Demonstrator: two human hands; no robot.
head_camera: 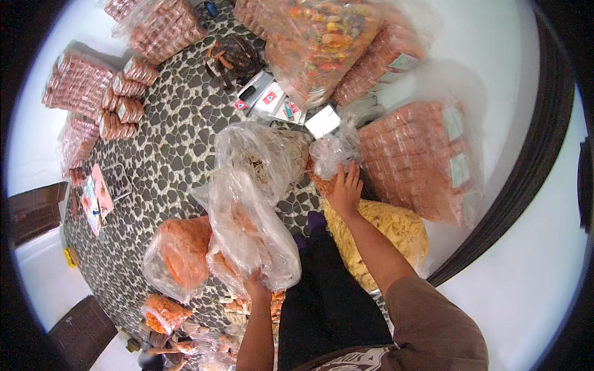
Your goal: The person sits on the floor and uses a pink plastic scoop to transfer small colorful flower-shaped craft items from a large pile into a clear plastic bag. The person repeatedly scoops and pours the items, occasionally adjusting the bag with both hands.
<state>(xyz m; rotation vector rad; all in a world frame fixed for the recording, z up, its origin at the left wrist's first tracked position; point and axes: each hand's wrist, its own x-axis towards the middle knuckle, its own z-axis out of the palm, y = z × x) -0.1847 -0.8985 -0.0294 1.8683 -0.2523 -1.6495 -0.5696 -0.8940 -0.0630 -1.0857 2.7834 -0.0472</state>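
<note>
My left hand (256,283) grips the near edge of a large clear plastic bag (250,232) with some orange snack-like contents inside. My right hand (344,189) lies with fingers extended against a smaller bag of orange-brown pieces (322,178), just below its crumpled clear plastic top (330,153); its thumb is hidden. Under my right forearm is a bulky bag of pale yellow, flat curled pieces (403,232). Beyond the bag in my left hand sits a clear bag of greyish-beige pieces (257,157). To its left, an open-topped bag of orange contents (181,255) leans close.
Stacked reddish-brown packs in plastic (413,162) line the right wall; more packs (83,83) stand far left. A huge multicoloured snack bag (325,37), white box (323,121) and backpack (236,58) lie ahead. A folding table (97,199) stands left. Another person (158,359) is at lower left.
</note>
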